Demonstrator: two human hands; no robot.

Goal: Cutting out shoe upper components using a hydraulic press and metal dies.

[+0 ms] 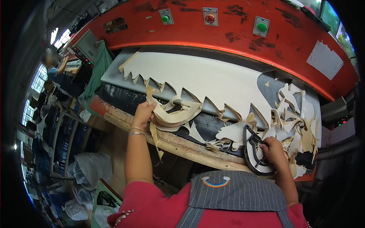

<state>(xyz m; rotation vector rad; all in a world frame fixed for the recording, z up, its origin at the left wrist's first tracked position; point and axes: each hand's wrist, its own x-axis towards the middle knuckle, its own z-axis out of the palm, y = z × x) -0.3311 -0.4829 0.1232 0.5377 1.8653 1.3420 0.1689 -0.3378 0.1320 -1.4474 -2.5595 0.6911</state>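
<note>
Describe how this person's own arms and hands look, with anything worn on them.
The left hand and right hand are gloveless. Slim silvery bangles circle the left wrist; none show on the right. Both forearms are bare below short pinkish-red sleeves, with shiny bead-like studs on the left side.
</note>
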